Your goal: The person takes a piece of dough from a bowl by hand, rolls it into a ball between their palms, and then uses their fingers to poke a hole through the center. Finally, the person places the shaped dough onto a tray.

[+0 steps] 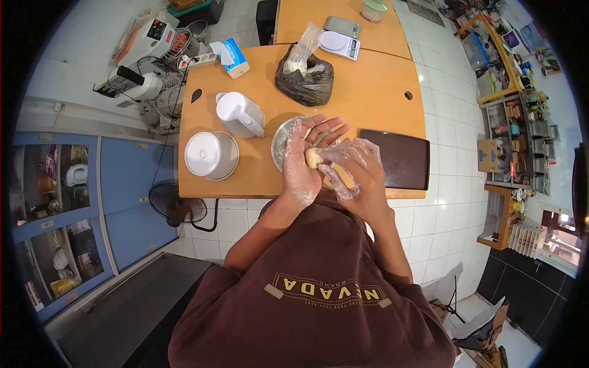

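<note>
A small pale dough ball point(313, 158) sits against the palm of my left hand point(300, 162). That hand is turned up, its fingers stretched out and apart, with white flour on the skin. My right hand point(362, 172) wears a clear plastic glove, and its thumb and fingers close on the dough ball from the right. Partly hidden behind my left hand is a round metal bowl point(280, 142) with whitish flour in it. Just right of my hands lies a dark rectangular baking tray point(402, 161).
On the wooden table point(368, 92) stand a white lidded tub point(208, 156), a white pitcher point(239, 113), a black plastic bag point(307, 86), a tissue box point(233, 59) and a kitchen scale point(339, 45). A black fan point(178, 205) is by the table's left edge.
</note>
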`<state>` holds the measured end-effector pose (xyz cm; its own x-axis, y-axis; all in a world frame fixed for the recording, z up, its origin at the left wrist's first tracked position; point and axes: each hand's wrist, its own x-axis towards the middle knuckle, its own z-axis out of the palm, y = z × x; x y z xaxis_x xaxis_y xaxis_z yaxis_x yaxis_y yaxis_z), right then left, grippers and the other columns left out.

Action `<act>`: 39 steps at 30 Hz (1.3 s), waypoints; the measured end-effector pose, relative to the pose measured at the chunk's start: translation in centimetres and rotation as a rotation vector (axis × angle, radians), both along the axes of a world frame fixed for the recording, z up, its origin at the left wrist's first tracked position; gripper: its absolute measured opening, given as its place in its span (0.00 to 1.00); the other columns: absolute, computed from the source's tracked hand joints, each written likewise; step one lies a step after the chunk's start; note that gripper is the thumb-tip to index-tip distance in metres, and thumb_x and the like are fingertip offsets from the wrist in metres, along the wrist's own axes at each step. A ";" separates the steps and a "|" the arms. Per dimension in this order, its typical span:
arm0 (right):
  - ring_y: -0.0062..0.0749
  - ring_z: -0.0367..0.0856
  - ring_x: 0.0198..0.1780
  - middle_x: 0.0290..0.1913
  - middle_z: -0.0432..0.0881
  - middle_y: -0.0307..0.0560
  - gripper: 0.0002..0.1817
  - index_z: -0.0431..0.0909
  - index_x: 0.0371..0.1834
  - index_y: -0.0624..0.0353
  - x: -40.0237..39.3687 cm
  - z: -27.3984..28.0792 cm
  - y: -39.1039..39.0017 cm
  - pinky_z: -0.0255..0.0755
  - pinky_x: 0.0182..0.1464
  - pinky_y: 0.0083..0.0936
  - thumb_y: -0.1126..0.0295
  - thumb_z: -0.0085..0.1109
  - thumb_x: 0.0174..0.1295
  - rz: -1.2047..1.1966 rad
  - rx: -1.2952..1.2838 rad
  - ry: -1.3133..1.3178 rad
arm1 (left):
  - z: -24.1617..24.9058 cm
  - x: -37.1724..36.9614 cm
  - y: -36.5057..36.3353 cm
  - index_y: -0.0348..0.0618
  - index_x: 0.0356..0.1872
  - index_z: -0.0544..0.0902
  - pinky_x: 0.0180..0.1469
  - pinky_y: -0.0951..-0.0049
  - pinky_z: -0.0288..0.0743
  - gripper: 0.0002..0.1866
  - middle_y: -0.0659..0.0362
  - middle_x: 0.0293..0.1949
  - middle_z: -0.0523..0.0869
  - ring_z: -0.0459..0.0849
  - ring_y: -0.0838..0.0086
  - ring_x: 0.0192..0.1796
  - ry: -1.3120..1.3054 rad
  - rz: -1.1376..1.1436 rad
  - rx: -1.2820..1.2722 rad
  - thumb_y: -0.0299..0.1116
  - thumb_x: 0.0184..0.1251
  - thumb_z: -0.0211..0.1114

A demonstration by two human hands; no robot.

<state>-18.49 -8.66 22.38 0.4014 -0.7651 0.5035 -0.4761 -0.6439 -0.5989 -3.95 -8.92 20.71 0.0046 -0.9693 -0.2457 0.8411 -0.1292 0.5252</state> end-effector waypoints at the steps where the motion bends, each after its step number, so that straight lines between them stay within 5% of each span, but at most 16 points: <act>1: 0.54 0.85 0.52 0.48 0.88 0.51 0.20 0.89 0.50 0.57 -0.1 0.0 -0.1 0.73 0.63 0.50 0.75 0.77 0.52 -0.002 -0.001 0.018 | 0.0 0.0 0.0 0.36 0.68 0.72 0.76 0.47 0.73 0.29 0.41 0.68 0.79 0.77 0.48 0.74 0.001 -0.014 0.001 0.54 0.89 0.43; 8: 0.52 0.86 0.51 0.47 0.89 0.50 0.20 0.90 0.48 0.58 -0.2 -0.8 0.2 0.75 0.60 0.47 0.79 0.77 0.48 -0.021 -0.037 0.003 | 0.0 0.0 0.2 0.35 0.66 0.74 0.75 0.48 0.73 0.30 0.41 0.66 0.80 0.77 0.47 0.74 0.042 -0.039 -0.004 0.54 0.88 0.43; 11: 0.59 0.84 0.55 0.52 0.86 0.54 0.29 0.87 0.52 0.55 -0.5 -1.6 0.2 0.75 0.61 0.53 0.79 0.76 0.40 0.006 -0.021 0.012 | 0.0 -0.1 0.2 0.35 0.66 0.74 0.75 0.48 0.73 0.30 0.41 0.67 0.80 0.77 0.47 0.73 0.051 -0.040 0.018 0.54 0.88 0.44; 20: 0.48 0.87 0.46 0.44 0.90 0.48 0.16 0.90 0.48 0.56 -1.1 1.4 -0.7 0.76 0.51 0.43 0.74 0.78 0.55 0.078 0.013 0.057 | 0.0 0.2 0.6 0.37 0.69 0.73 0.74 0.47 0.74 0.30 0.42 0.68 0.79 0.78 0.47 0.73 0.070 -0.103 0.055 0.55 0.89 0.42; 26: 0.51 0.86 0.52 0.49 0.89 0.48 0.24 0.87 0.55 0.51 -1.9 1.2 -0.8 0.77 0.57 0.48 0.75 0.73 0.51 0.150 0.105 0.178 | -0.3 0.2 1.2 0.37 0.70 0.73 0.74 0.48 0.74 0.30 0.41 0.69 0.79 0.79 0.47 0.72 0.025 -0.120 0.071 0.54 0.89 0.41; 39: 0.52 0.87 0.51 0.49 0.89 0.49 0.21 0.86 0.50 0.55 -1.6 0.1 -0.7 0.79 0.54 0.48 0.77 0.74 0.48 0.127 0.104 0.147 | -0.5 0.6 1.3 0.36 0.67 0.75 0.74 0.52 0.75 0.28 0.41 0.68 0.80 0.80 0.51 0.72 0.150 -0.134 0.170 0.52 0.89 0.44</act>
